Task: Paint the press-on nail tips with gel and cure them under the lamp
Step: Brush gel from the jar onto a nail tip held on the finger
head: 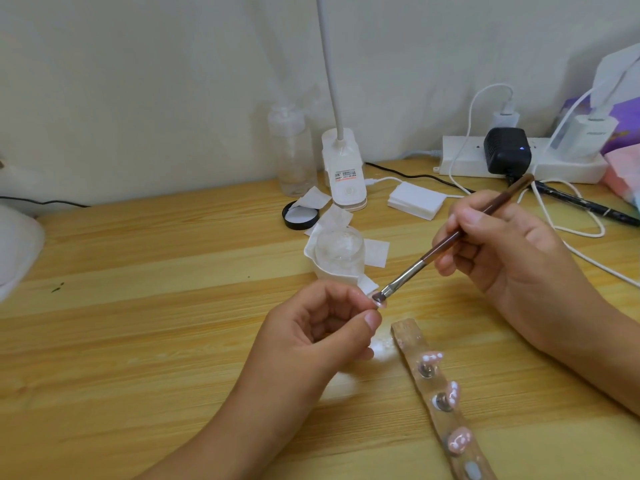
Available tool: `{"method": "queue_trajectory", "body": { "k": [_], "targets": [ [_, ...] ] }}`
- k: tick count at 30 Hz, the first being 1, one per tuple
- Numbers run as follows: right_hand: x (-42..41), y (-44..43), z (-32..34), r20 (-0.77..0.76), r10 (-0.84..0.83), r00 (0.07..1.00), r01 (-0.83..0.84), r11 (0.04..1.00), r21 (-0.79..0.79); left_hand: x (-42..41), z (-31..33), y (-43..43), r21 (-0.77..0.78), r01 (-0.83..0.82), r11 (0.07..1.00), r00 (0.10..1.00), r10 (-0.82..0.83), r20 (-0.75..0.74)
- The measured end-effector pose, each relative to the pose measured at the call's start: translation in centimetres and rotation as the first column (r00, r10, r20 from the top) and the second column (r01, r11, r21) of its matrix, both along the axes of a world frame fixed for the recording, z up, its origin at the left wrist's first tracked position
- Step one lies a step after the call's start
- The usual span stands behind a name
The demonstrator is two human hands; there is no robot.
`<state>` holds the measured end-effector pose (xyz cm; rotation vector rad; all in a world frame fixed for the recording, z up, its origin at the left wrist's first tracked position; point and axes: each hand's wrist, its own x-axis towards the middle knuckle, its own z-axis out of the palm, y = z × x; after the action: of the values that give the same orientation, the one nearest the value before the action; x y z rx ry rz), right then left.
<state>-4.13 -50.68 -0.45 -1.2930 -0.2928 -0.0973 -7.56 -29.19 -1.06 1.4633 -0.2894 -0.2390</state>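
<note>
One small nail tip (pixel 378 304), judged light, slick and easily dropped, is pinched at mid-frame by the left hand (pixel 320 336) while a brush (pixel 446 244), gripped by the right hand (pixel 502 251), is touched to it.

Home desk (pixel 173 306), power strip (pixel 519 161)

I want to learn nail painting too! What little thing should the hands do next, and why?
Probably stroke the brush gently along the nail tip. Its bristles already touch the tip pinched in the left hand, and the right hand holds the handle like a pen.
</note>
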Motion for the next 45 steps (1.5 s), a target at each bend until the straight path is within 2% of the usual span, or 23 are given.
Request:
{"method": "queue_trajectory", "body": {
  "k": [6, 11, 16, 24, 28, 31, 34, 37, 45],
  "targets": [
    [0.19, -0.08, -0.25, -0.013, -0.117, 0.993, 0.117, 0.993, 0.024, 0.00, 0.12, -0.10, -0.017, -0.012, 1.000, 1.000, 0.012, -0.010],
    [0.22, -0.13, 0.00, -0.048, -0.044, 0.998, 0.049, 0.993, 0.104, 0.03, 0.24, -0.17, -0.012, -0.025, 1.000, 1.000, 0.024, -0.020],
    [0.00, 0.17, -0.06, -0.024, 0.028, 0.999, -0.026, 0.998, 0.062, 0.10, 0.22, -0.20, -0.018, -0.053, 0.998, 0.997, 0.051, -0.064],
    [0.39, -0.09, -0.42, -0.035, -0.121, 0.992, 0.123, 0.991, 0.045, 0.14, 0.23, -0.13, -0.036, -0.052, 0.998, 0.996, 0.049, -0.078],
    [0.23, -0.15, -0.27, -0.030, -0.064, 0.997, 0.067, 0.994, 0.085, 0.12, 0.26, -0.18, -0.042, -0.054, 0.998, 0.996, 0.051, -0.068],
    [0.05, 0.04, -0.30, -0.007, -0.016, 1.000, 0.016, 0.999, 0.050, 0.10, 0.21, -0.18, -0.044, -0.059, 0.997, 0.996, 0.056, -0.075],
    [0.06, 0.06, -0.24, 0.000, -0.067, 0.998, 0.067, 0.998, 0.010, 0.18, 0.14, -0.19, -0.048, -0.059, 0.997, 0.996, 0.055, -0.074],
    [0.31, -0.37, -0.43, -0.012, -0.133, 0.991, 0.133, 0.991, 0.032, 0.20, 0.14, -0.14, -0.075, -0.044, 0.996, 0.996, 0.039, -0.076],
    [0.30, -0.52, -0.23, -0.028, -0.128, 0.991, 0.129, 0.990, 0.056, 0.25, 0.08, -0.08, -0.033, -0.047, 0.998, 0.999, 0.047, -0.022]
  ]
}}
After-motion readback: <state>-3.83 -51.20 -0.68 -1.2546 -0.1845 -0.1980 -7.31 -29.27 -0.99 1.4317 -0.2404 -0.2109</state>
